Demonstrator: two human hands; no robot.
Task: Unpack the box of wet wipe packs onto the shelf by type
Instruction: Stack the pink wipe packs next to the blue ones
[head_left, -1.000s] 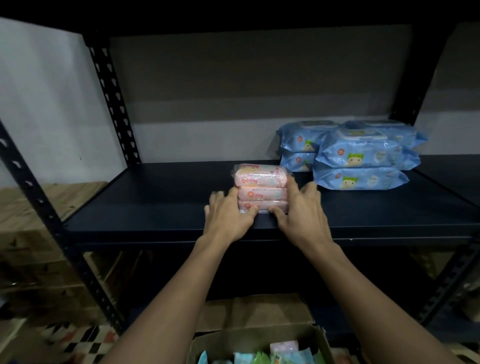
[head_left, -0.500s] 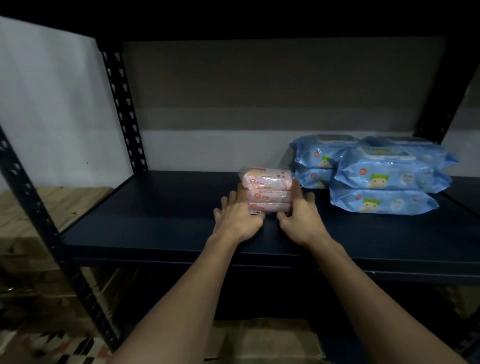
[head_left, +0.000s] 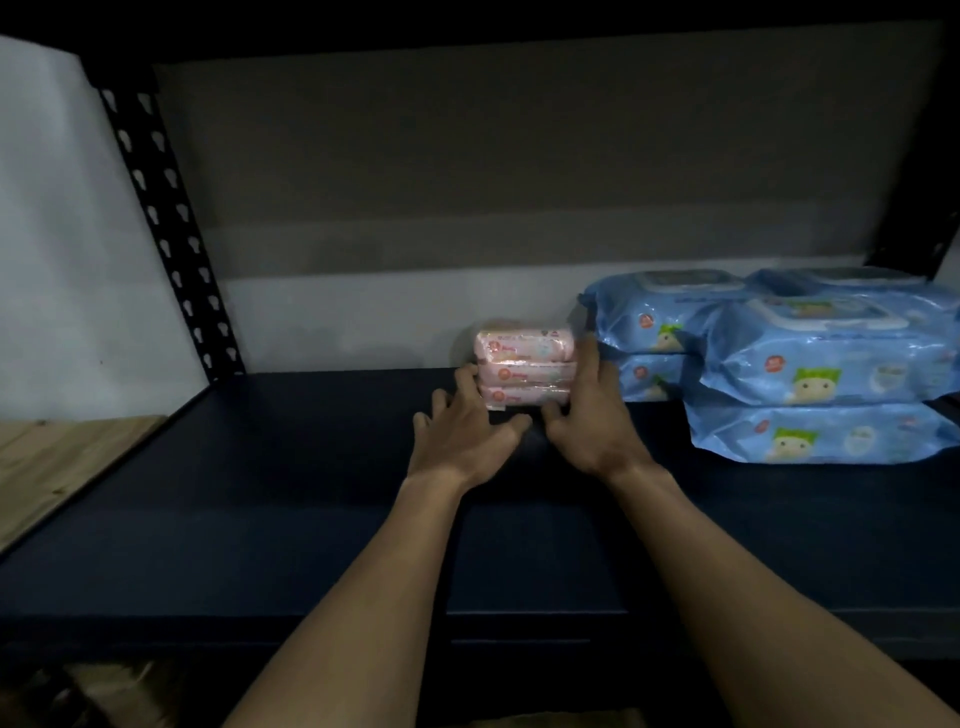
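Note:
A bundle of three small pink wet wipe packs (head_left: 524, 371) stands stacked deep on the dark blue shelf (head_left: 260, 467), close to the back wall. My left hand (head_left: 462, 434) presses its left side with straight fingers, and my right hand (head_left: 589, 421) presses its right side the same way, both thumbs lying in front of the stack. Right of it sit large blue wet wipe packs (head_left: 821, 364) in two-high stacks, the nearest one almost touching my right hand. The box is out of view.
A black perforated upright (head_left: 166, 228) stands at the shelf's back left corner. A wooden surface (head_left: 62, 457) lies beyond the shelf's left edge. Bare shelf stretches left of the pink stack and in front of it.
Both hands have slid the pink stack from near the shelf's front edge back toward the wall. The view has moved closer and the box below has dropped out of sight.

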